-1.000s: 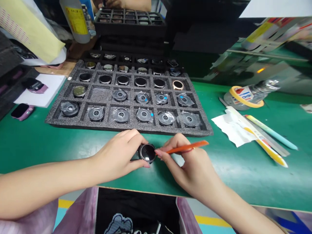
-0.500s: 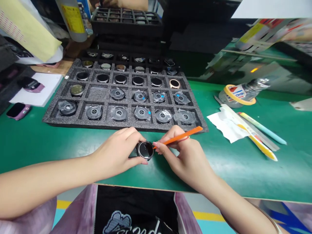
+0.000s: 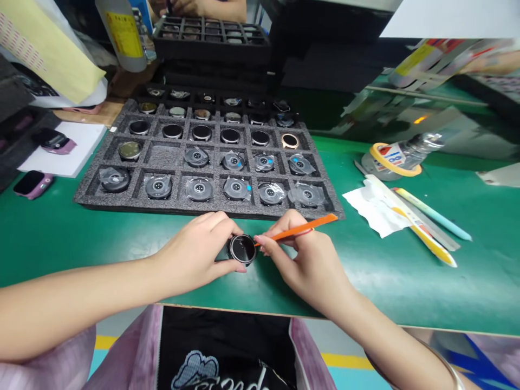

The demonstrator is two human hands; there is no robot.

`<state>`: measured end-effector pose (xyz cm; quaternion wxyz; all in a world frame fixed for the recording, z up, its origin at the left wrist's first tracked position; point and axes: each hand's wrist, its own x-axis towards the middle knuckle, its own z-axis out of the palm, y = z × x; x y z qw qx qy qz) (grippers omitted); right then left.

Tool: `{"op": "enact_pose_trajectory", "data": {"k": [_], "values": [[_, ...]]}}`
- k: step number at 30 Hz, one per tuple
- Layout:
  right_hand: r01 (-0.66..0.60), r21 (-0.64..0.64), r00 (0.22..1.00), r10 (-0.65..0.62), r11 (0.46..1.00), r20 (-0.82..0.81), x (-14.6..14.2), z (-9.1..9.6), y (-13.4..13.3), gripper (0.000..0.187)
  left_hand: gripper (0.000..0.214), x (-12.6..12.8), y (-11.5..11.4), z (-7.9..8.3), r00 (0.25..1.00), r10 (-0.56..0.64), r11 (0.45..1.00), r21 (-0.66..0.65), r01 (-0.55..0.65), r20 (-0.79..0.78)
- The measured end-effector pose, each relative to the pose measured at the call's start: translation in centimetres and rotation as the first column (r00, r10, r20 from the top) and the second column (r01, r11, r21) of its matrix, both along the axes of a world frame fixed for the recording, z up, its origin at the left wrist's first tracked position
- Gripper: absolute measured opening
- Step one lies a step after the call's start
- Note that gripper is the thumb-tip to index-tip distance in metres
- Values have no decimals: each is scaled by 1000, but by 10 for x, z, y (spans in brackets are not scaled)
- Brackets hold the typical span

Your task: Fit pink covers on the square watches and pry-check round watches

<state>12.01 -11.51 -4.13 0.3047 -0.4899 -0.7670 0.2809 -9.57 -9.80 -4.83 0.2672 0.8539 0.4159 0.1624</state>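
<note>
A round watch (image 3: 242, 249) with a dark face and a silver rim lies on the green bench, gripped at its left side by the thumb and fingers of my left hand (image 3: 207, 246). In my right hand (image 3: 306, 252) is a thin orange stick (image 3: 304, 228), pinched like a pen. Its lower tip reaches the right edge of the watch rim; whether it presses into a gap there I cannot tell. Just beyond my hands stands a grey foam tray (image 3: 162, 203) with watches in most compartments, several of them wrapped in clear film.
To the right lie a white tissue (image 3: 376, 211), a yellow-and-white tool (image 3: 436, 246), a light blue pen (image 3: 442, 219) and a bottle with a tape roll (image 3: 396, 160) round it. Two pink-cased smartwatches, one here (image 3: 33, 184), sit at the left. Another person's hands (image 3: 190, 6) show at the back.
The view has shifted very slightly. Both hands, the watch and the orange stick hold nearly the same position. More of the other person's hands shows at the top.
</note>
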Motion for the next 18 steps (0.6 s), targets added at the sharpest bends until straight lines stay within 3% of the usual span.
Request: {"op": "enact_pose_trajectory", "data": {"k": [18], "values": [[9, 59, 1000, -8, 998, -24, -2, -3, -2, 17, 39, 0, 0, 2, 1000, 10, 1000, 10, -10, 14]]}}
